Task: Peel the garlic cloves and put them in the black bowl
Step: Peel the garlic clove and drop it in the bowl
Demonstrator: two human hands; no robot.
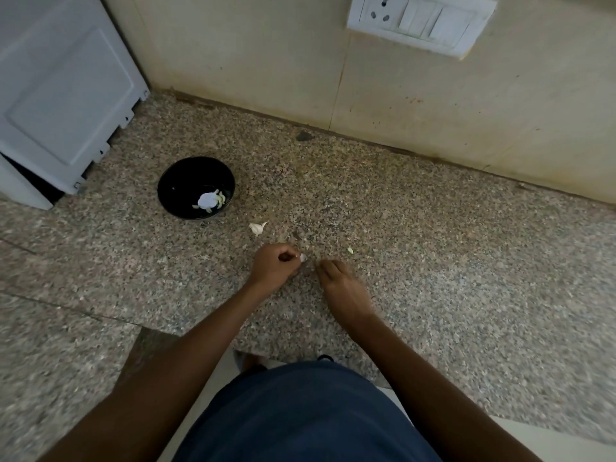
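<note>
The black bowl (pixel 186 181) stands on the speckled stone counter, up and to the left of my hands, with several peeled garlic cloves (pixel 220 199) in its bottom. A white unpeeled clove (pixel 257 228) lies on the counter just right of the bowl. My left hand (pixel 274 265) is closed on a small white garlic clove (pixel 302 258) that pokes out at the fingertips. My right hand (pixel 340 286) rests palm down beside it, fingers together and curled; anything under them is hidden. A small pale green bit (pixel 350 250) lies further right.
A white appliance (pixel 63 95) fills the back left corner. The beige tiled wall (pixel 400 105) runs along the back, with a switch and socket plate (pixel 421 23) high up. The counter's front edge (pixel 433 408) is near my body.
</note>
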